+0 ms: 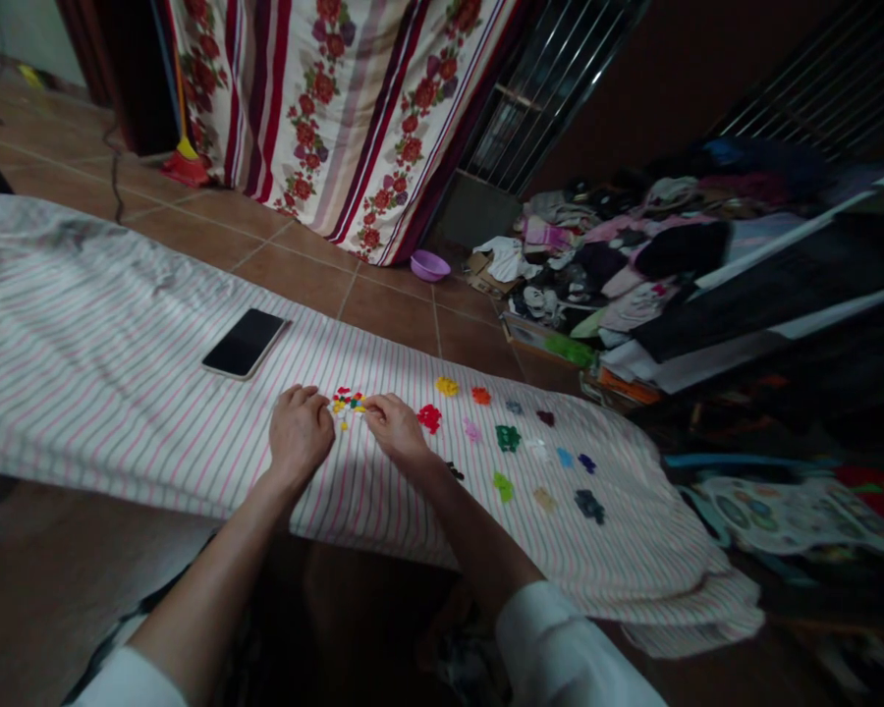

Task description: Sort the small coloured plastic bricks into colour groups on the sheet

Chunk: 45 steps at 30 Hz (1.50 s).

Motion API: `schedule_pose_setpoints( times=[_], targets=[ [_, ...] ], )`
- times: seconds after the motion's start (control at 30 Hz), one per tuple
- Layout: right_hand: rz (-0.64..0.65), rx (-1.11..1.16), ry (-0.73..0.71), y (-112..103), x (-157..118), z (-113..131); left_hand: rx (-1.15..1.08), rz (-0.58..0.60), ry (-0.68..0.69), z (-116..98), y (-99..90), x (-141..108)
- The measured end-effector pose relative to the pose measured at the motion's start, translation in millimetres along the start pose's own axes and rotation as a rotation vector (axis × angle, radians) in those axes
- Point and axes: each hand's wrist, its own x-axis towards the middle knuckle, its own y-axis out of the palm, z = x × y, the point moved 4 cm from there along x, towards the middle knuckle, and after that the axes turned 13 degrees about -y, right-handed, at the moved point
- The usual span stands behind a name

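Observation:
A cluster of tiny red, yellow, green and white pieces (348, 402) lies on a striped cloth (139, 324), between my two hands. My left hand (301, 432) rests on the cloth at the cluster's left edge, fingers curled and closed; anything in them is hidden. From the right, my right hand (396, 428) reaches the cluster with thumb and forefinger pinched together. What the pinch holds is too small to make out. Just right of that hand lies a heap of red pieces (428, 419). Beyond it are yellow pieces (447, 387) and pink pieces (472, 430).
More small heaps sit farther right, including dark green pieces (508, 438), orange pieces (481, 396), lime pieces (502, 485) and grey pieces (589, 506). A phone (245, 343) lies left of the hands. On the floor beyond are a purple basin (429, 266) and piled clothes (634, 245).

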Motion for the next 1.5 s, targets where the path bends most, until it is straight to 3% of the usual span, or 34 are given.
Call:
schedule_pose_setpoints(
  times=[0.2,0.5,0.87,1.2,1.37,1.5],
  targets=[
    [-0.127,-0.041,-0.012,12,-11,0,0.012,-0.006,0.002,-1,-1.0,0],
    [-0.254,-0.016,0.004,13,-18,0,0.015,0.016,-0.025,-4,-3.9,0],
    [-0.273,0.010,0.030,11,-19,1,-0.019,0.008,-0.002,-1,-5.0,-3],
    [-0.343,0.025,0.045,10,-20,-7,-0.001,-0.053,-0.098,-10,-6.6,-1],
    [-0.371,0.076,0.047,0,-15,-12,0.001,-0.006,-0.134,-10,-8.6,-1],
    [-0.387,0.074,0.060,-24,-7,-25,0.014,-0.001,-0.127,-9,-7.4,-1]
  ],
)
